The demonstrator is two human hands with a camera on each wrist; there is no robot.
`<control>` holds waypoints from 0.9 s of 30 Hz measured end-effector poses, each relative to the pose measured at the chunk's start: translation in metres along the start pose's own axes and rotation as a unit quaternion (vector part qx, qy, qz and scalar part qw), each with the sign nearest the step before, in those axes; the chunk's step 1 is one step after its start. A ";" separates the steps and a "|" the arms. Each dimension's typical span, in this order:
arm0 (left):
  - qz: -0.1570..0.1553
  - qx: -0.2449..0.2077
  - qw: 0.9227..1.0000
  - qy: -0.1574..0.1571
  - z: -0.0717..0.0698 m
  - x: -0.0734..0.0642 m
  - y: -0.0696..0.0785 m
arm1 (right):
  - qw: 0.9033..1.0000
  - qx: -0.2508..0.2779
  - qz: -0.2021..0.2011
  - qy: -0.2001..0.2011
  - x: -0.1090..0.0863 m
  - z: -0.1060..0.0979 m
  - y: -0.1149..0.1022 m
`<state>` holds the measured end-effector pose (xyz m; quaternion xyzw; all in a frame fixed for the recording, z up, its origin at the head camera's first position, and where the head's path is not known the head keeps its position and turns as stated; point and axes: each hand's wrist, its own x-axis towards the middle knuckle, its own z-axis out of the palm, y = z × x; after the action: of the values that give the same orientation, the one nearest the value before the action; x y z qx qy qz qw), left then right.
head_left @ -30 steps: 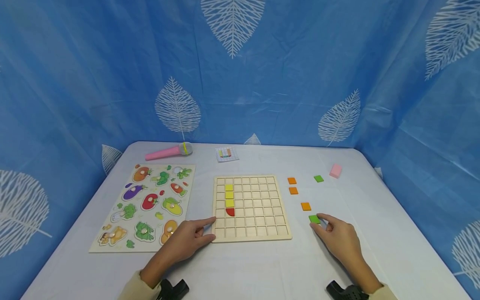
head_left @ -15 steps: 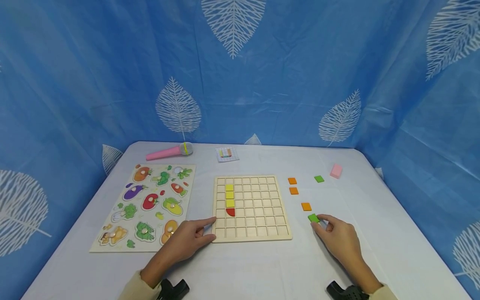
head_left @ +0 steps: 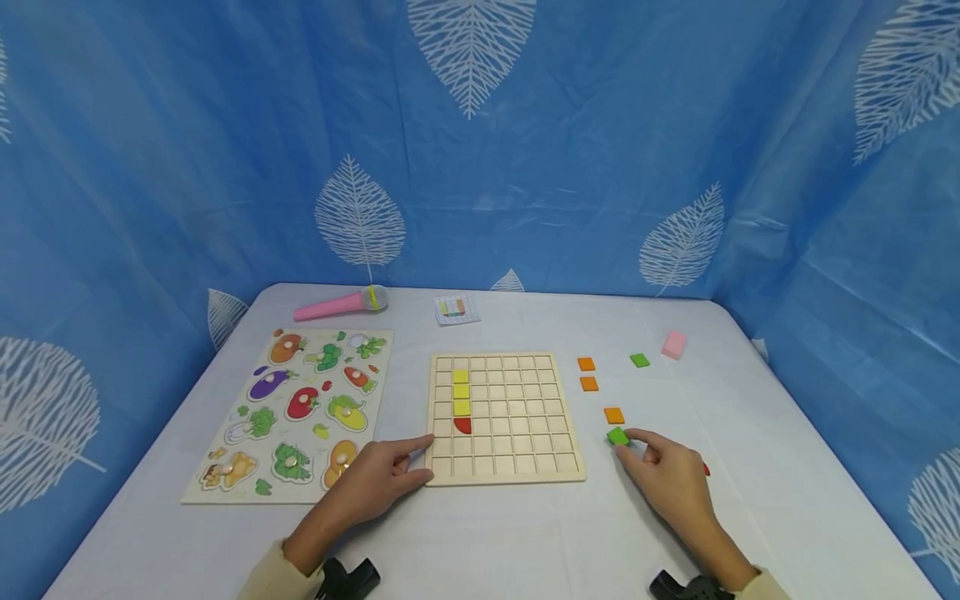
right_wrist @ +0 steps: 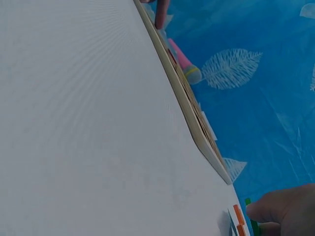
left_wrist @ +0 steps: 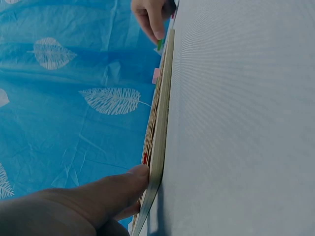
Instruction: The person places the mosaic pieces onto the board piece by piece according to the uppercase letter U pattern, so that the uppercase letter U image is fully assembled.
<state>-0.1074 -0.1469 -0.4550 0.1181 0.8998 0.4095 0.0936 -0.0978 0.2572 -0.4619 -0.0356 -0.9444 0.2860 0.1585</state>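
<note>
My right hand (head_left: 670, 477) pinches a green square tile (head_left: 617, 436) between thumb and index finger, just right of a wooden grid board (head_left: 521, 425). In the right wrist view, the thumb partly covers this tile. My left hand (head_left: 375, 477) touches the board's left edge with index finger and thumb extended; the left wrist view shows the thumb (left_wrist: 125, 182) against that edge. A column of yellow square tiles (head_left: 461, 392) lies in the board's cells, with a red quarter-round piece (head_left: 462, 425) directly below it.
Orange square tiles (head_left: 587, 364) and another green tile (head_left: 639, 360) lie right of the board. A pink block (head_left: 673, 344) lies beyond. A red piece (head_left: 707, 469) is partly behind my right hand. Left stands a vegetable puzzle (head_left: 318, 431); behind are a pink microphone (head_left: 330, 307) and pattern card (head_left: 456, 310).
My right hand has shifted slightly left with the green tile, toward the board, uncovering a red piece behind the hand. The left hand stays at the board's edge.
</note>
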 end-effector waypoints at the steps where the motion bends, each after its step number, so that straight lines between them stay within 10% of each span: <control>1: 0.001 -0.001 1.000 0.000 0.000 0.000 0.000 | 1.000 0.001 -0.005 -0.001 0.000 0.001 -0.001; 27: 0.006 -0.009 1.000 -0.002 -0.001 0.000 -0.001 | 0.974 0.094 -0.173 -0.115 0.036 0.035 -0.035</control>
<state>-0.1073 -0.1479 -0.4553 0.1233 0.8951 0.4179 0.0946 -0.1421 0.2148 -0.4599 0.1762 -0.9172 0.3438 0.0981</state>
